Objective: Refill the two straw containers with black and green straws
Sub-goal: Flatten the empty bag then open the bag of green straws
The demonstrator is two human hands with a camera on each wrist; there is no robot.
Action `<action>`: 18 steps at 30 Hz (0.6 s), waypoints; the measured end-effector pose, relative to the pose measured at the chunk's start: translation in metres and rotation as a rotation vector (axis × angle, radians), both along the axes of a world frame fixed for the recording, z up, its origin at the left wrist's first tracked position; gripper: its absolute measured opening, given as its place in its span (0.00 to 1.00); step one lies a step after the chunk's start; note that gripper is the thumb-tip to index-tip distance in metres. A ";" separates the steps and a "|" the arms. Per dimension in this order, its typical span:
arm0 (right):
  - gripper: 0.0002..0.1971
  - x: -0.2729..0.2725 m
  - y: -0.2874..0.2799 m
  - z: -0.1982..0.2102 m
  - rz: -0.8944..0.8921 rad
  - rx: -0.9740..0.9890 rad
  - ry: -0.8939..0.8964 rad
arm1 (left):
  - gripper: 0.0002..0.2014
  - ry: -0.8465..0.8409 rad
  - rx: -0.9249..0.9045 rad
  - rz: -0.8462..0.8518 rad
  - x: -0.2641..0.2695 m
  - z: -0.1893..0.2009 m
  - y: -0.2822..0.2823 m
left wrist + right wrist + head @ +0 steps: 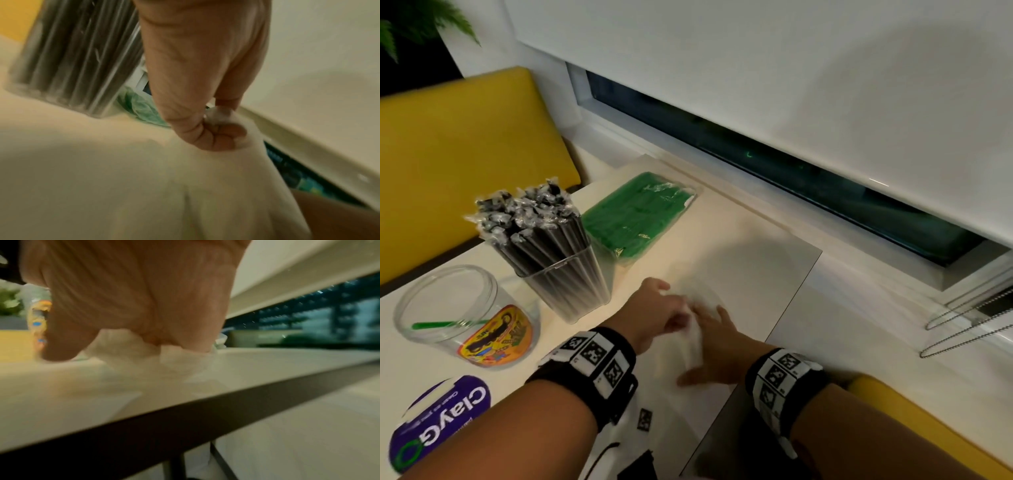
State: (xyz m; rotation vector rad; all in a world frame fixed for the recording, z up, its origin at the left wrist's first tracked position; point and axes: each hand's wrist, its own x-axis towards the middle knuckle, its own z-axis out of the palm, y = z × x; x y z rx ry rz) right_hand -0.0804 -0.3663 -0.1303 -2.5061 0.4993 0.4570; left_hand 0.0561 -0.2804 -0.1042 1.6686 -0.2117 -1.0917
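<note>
Hands meet near the middle of the counter [739, 246] over a crumpled piece of clear plastic wrap [693, 334] (pale and heavily blurred). The left hand [654, 311] has a clenched grip pinching the wrap's upper end between thumb and curled fingers [222, 138], as the left wrist view shows. The right hand [717, 346] lies over the wrap with its fingers spread and pressing down, its grip released and flat on the plastic.

Just left of the hands stands a clear square container [571, 287], tightly packed with wrapped black straws [534, 222]. Behind it, towards the window, a sealed pack of green straws [640, 216] lies flat on the counter. Farther left a round clear jar [448, 315] with a colourful label holds a single green straw [438, 324]. A purple lid [438, 421] rests nearest the person, at the left edge.
</note>
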 end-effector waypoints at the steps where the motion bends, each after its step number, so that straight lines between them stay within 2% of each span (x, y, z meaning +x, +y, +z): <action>1: 0.46 -0.001 0.001 0.004 -0.172 0.184 -0.045 | 0.23 0.039 -0.087 0.026 -0.002 0.000 -0.006; 2: 0.34 -0.001 0.001 0.005 -0.326 0.355 -0.100 | 0.21 0.003 -0.125 -0.019 -0.005 0.001 -0.009; 3: 0.27 -0.002 -0.001 0.003 -0.462 0.476 -0.173 | 0.20 -0.110 -0.109 -0.134 -0.008 -0.001 -0.012; 5: 0.27 -0.003 -0.004 -0.003 -0.665 0.570 -0.260 | 0.19 -0.410 -0.006 -0.457 -0.014 -0.009 -0.012; 6: 0.24 -0.002 -0.006 -0.004 -0.695 0.545 -0.267 | 0.20 -0.522 0.045 -0.567 -0.017 -0.014 -0.011; 8: 0.13 -0.001 -0.013 -0.012 -0.687 0.296 -0.311 | 0.26 -0.647 0.131 -0.708 -0.019 -0.025 -0.010; 9: 0.14 -0.003 -0.014 -0.016 -0.710 0.151 -0.383 | 0.29 -0.722 0.199 -0.795 -0.018 -0.032 -0.010; 10: 0.22 -0.004 -0.013 -0.016 -0.705 0.018 -0.493 | 0.32 -0.791 0.281 -0.863 -0.019 -0.038 -0.010; 11: 0.29 -0.006 -0.012 -0.016 -0.608 -0.108 -0.611 | 0.34 -0.865 0.353 -0.928 -0.017 -0.046 -0.011; 12: 0.35 -0.007 -0.007 -0.017 -0.423 -0.213 -0.644 | 0.34 -0.905 0.404 -0.970 -0.018 -0.050 -0.012; 14: 0.39 -0.008 0.003 -0.020 -0.058 -0.211 -0.506 | 0.34 -0.956 0.423 -1.033 -0.020 -0.052 -0.016; 16: 0.37 -0.013 -0.001 -0.028 0.096 -0.151 -0.239 | 0.36 -0.842 0.330 -0.999 -0.014 -0.046 -0.019; 18: 0.37 -0.020 -0.016 -0.039 0.115 -0.205 -0.103 | 0.28 -0.629 0.178 -0.737 -0.001 -0.037 -0.024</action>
